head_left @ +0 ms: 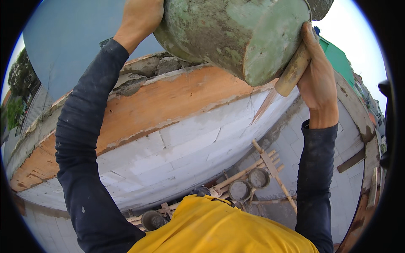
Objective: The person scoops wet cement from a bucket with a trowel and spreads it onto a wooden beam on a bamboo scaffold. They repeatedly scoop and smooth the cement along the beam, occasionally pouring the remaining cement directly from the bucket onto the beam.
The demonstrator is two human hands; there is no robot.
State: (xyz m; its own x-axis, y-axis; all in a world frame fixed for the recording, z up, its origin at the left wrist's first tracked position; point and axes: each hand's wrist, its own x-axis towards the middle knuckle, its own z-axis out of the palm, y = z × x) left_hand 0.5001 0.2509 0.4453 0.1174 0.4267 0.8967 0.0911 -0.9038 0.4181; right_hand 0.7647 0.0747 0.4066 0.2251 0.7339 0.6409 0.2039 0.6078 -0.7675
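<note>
Both my arms are raised, holding up a green bucket (236, 38) crusted with cement and tilted on its side. Its top is cut off by the picture's upper edge. My left hand (142, 17) grips the bucket at its left end; those fingers are mostly out of sight. At the other end, my right hand (317, 76) is closed round a short round wooden handle (292, 72), with the thumb up by the bucket's rim. What that handle belongs to is hidden. A grey, cement-like lump (321, 7) shows past the rim. Below the bucket runs an orange-brown formwork board (177, 103).
Rough grey concrete (143, 67) lies along the board's top. A white block wall (177, 145) drops beneath it. Far below are bamboo poles (240, 173) and several buckets, including a grey-filled bucket (239, 190) and a dark bucket (152, 220). More boards (358, 109) edge the right side.
</note>
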